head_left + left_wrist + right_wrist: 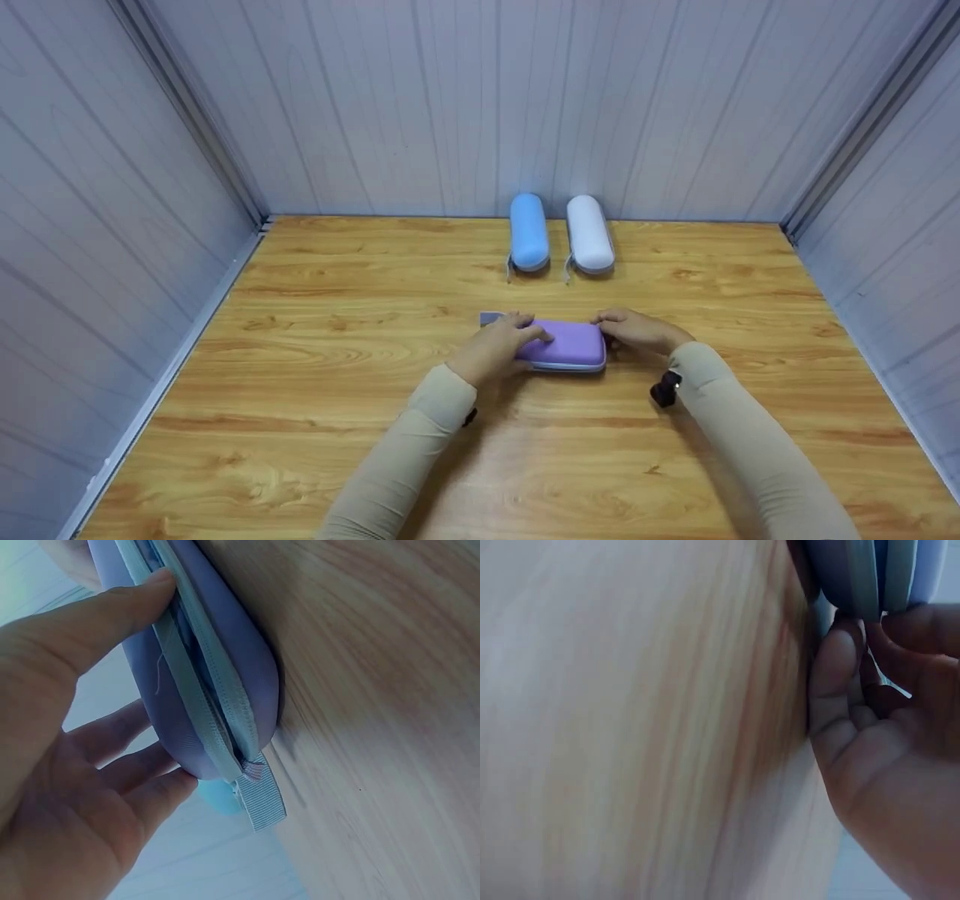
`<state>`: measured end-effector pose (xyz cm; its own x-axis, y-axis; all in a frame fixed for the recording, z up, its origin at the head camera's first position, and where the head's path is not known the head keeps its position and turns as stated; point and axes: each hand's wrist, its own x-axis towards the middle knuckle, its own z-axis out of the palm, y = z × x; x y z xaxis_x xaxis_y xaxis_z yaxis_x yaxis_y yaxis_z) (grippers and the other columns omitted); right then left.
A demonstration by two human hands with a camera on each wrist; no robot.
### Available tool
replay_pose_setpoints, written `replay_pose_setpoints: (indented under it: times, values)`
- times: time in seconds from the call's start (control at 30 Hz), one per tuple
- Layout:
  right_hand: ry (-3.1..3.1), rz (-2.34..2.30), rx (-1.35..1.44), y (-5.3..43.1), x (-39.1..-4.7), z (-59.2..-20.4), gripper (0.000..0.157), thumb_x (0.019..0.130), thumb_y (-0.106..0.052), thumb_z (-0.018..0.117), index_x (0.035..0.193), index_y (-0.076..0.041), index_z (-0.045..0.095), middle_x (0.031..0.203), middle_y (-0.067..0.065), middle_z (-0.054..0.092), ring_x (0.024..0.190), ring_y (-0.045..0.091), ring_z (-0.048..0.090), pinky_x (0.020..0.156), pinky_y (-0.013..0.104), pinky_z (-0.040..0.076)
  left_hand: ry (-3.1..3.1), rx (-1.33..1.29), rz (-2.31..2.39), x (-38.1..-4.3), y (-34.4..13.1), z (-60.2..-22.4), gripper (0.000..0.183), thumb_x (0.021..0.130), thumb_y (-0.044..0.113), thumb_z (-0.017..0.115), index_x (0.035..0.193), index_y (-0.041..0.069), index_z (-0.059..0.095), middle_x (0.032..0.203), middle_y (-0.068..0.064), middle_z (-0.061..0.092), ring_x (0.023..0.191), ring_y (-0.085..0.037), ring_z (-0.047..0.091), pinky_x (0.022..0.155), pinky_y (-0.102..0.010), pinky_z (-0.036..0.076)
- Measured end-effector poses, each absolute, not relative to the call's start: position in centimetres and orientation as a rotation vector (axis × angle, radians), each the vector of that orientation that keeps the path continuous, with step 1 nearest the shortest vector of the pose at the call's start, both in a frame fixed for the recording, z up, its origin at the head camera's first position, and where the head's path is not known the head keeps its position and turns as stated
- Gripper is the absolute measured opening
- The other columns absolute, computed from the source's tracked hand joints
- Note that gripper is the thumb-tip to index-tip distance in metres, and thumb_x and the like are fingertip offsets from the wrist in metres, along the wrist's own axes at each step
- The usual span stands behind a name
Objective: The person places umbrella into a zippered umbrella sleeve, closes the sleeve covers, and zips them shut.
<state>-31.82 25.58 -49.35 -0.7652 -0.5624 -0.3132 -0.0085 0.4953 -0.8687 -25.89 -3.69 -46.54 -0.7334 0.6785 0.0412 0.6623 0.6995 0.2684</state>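
Note:
A purple zip case [564, 343] with pale zip tape lies crosswise on the wooden table. My left hand [495, 346] holds its left end; in the left wrist view the thumb [154, 596] presses the zip edge and the fingers support the other side. Between the tapes [196, 660] a dark gap shows, and a grey ribbon loop [261, 795] sticks out from that end. My right hand [634, 330] is at the right end, with curled fingers [840, 652] pinching right at the zip; whatever small part they pinch is hidden.
A blue case [529, 231] and a white case [590, 232], each with a grey strap, lie side by side near the back wall [480, 112]. Panel walls enclose the wooden table [337, 390] at the left, back and right.

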Motion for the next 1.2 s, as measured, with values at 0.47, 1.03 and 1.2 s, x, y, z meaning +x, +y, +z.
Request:
replay_pose_setpoints:
  times: [0.47,1.03,1.2]
  values:
    - [2.097,-1.315,-0.486,26.4,-32.0,-49.6,0.027,0.105,-0.015,0.050,0.120,0.004,0.062,0.103,0.002,0.061,0.086,0.016,0.053,0.074,0.024,0.047,2.799,1.209,0.500,-26.1,-3.9,-46.6,0.044,0.087,0.017,0.079,0.129,0.018,0.064,0.135,-0.007,0.056,0.126,-0.028,0.053,0.105,-0.039,0.044]
    - [2.250,-1.277,-0.454,25.9,-31.3,-49.5,0.022,0.107,-0.012,0.045,0.111,0.002,0.061,0.096,0.004,0.058,0.084,0.018,0.053,0.071,0.027,0.047,2.803,1.018,0.454,-26.0,-3.7,-46.3,0.054,0.089,0.015,0.078,0.138,0.028,0.060,0.151,-0.011,0.046,0.135,-0.032,0.046,0.111,-0.044,0.039]
    - [2.322,-1.198,-0.480,25.8,-30.9,-49.4,0.021,0.108,-0.014,0.045,0.110,0.000,0.060,0.097,0.006,0.059,0.087,0.019,0.055,0.076,0.029,0.049,2.812,0.998,0.445,-25.9,-3.6,-46.4,0.054,0.088,0.016,0.079,0.137,0.030,0.061,0.150,-0.010,0.046,0.135,-0.031,0.046,0.110,-0.043,0.040]
